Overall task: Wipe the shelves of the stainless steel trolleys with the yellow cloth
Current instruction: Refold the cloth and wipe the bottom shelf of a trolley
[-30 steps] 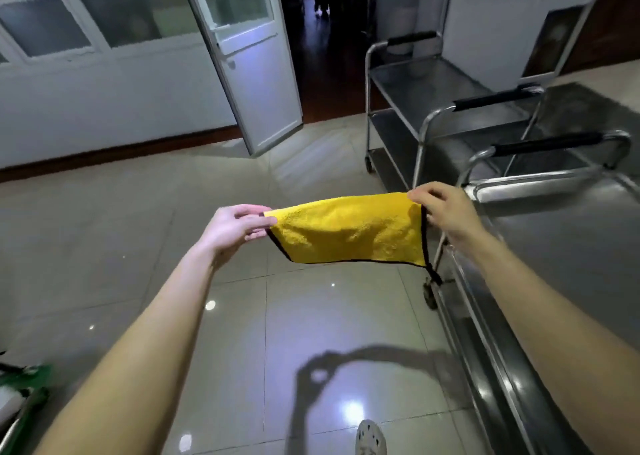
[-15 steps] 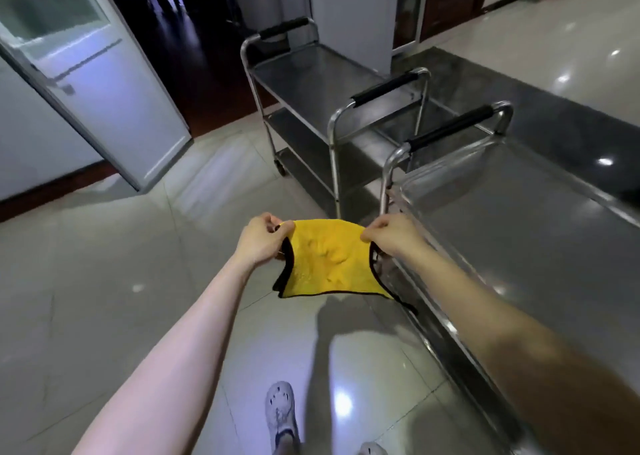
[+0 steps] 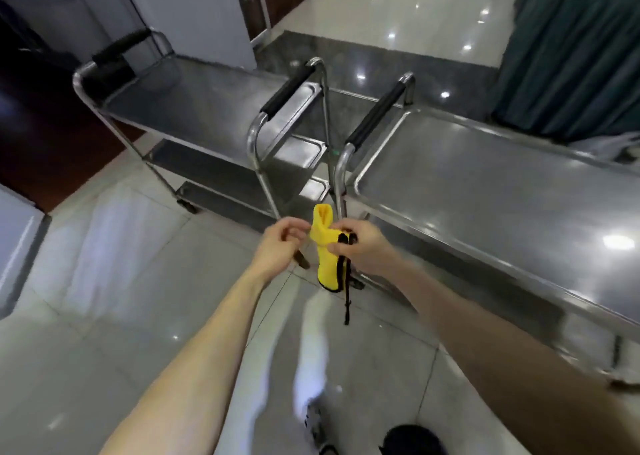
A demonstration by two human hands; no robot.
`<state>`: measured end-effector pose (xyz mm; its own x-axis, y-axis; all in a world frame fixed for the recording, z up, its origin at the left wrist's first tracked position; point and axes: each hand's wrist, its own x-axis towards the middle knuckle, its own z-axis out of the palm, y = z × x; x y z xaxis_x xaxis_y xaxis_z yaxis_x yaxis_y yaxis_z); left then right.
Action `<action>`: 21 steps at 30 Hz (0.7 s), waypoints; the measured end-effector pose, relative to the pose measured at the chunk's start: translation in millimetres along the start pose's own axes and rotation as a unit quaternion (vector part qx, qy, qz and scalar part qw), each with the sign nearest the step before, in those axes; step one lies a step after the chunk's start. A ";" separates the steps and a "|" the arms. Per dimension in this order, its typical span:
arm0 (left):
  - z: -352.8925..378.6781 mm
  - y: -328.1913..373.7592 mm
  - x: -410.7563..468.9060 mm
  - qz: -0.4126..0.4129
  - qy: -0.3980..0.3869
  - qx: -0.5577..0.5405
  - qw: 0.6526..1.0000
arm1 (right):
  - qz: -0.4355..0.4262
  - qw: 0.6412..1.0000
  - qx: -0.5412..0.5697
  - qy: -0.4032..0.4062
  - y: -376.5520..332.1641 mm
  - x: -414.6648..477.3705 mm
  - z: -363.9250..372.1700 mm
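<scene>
The yellow cloth [image 3: 327,259], edged in black, is folded into a narrow upright bundle with a black loop hanging below it. My right hand [image 3: 362,252] grips its right side. My left hand [image 3: 282,246] has curled fingers that pinch its upper left edge. Both hands are in the air over the floor, just in front of the near stainless steel trolley [image 3: 485,195], by its black handle [image 3: 375,115]. A second steel trolley [image 3: 194,104] with three shelves stands behind it to the left.
Glossy floor tiles [image 3: 121,281] lie to the left and below. A dark green drape [image 3: 571,56] hangs at the far right. A white door panel [image 3: 17,240] is at the left edge. My shoes [image 3: 315,416] show at the bottom.
The cloth was stretched wide between my hands, then folded in half. Now my hands are close together and the cloth is a narrow bundle. The view has swung toward the trolleys.
</scene>
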<state>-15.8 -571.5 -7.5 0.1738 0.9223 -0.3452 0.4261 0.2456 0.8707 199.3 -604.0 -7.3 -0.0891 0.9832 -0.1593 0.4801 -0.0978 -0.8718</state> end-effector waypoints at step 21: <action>83.4 -52.2 123.0 -0.030 -0.299 0.115 0.947 | 0.188 0.980 -0.016 0.069 108.5 10.8 -32.2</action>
<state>57.4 -495.7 -124.6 0.5848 0.5582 -0.5886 0.6214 0.1582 0.7674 278.6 -599.1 -88.7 0.2170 0.8898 -0.4014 0.4829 -0.4552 -0.7480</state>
